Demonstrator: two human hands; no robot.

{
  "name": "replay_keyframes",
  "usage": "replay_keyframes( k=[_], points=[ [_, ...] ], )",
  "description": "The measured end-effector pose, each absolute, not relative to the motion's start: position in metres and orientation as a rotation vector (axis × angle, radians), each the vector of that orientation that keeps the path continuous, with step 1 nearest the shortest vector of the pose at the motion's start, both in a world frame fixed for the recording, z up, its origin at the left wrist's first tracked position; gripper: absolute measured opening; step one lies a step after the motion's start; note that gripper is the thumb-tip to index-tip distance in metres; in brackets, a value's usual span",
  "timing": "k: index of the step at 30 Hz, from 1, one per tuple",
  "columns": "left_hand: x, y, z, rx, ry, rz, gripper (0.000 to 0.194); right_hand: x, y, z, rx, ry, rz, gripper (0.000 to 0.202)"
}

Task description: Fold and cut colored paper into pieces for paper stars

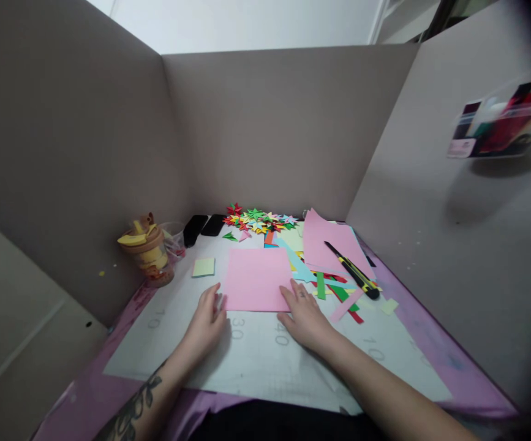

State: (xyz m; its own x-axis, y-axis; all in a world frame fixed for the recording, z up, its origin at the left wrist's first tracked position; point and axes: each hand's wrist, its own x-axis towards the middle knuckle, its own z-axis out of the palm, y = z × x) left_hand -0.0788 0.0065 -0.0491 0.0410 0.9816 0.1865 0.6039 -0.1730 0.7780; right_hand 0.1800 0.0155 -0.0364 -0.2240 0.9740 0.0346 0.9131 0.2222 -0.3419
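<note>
Paper (258, 275), pink and flat, lies near the middle of the table (449, 358), between the front and back edges, with my left hand (206, 317) at the sheet's near left corner, fingers loosely curled and thumb parted, and my right hand (306, 312) at its near right corner, fingers spread. Toward the table's right edge a cutter (356, 274) lies partly on pink sheets (323, 245), beside coloured strips (321, 286), while folded stars (256, 214) crowd the back edge.
</note>
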Motion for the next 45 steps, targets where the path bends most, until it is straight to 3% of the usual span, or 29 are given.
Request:
replay_keyframes(
  k=[4,8,13,17,26,30,32,36,39,45],
  points=[
    [-0.065,-0.005,-0.034,2.298,1.58,0.678,0.052,0.197,0.036,-0.043,-1.788,-2.277,0.509,0.067],
    [-0.052,-0.007,-0.022,2.427,1.616,0.298,0.051,0.204,0.055,-0.04,-1.646,-2.335,0.59,0.071],
    [-0.032,0.006,-0.023,2.537,1.547,0.1,0.057,0.173,0.034,-0.031,-1.474,-2.402,0.57,0.068],
    [-0.02,0.013,-0.027,2.585,1.374,-0.074,0.061,0.147,0.01,-0.029,-1.249,-2.635,0.697,0.092],
    [-0.054,-0.008,-0.023,2.57,1.575,-0.141,0.069,0.192,0.006,-0.015,-1.614,-2.685,0.53,0.092],
    [-0.054,-0.012,-0.025,2.514,1.744,-0.154,0.077,0.165,0.025,0.009,-1.806,-2.702,0.376,0.068],
    [-0.051,-0.011,-0.025,2.518,1.75,-0.18,0.077,0.136,0.043,0.015,-1.698,-2.685,0.33,0.061],
    [-0.049,-0.011,-0.022,2.516,1.768,-0.254,0.073,0.09,0.079,-0.003,-1.152,-2.642,0.257,0.06],
    [-0.049,-0.013,-0.016,2.524,1.763,-0.307,0.071,0.092,0.09,-0.028,-1.193,-2.672,0.404,0.063],
    [-0.025,0.001,0.005,2.577,1.81,-0.444,0.07,0.158,0.084,-0.047,-1.436,-2.617,0.381,0.068]
  ],
)
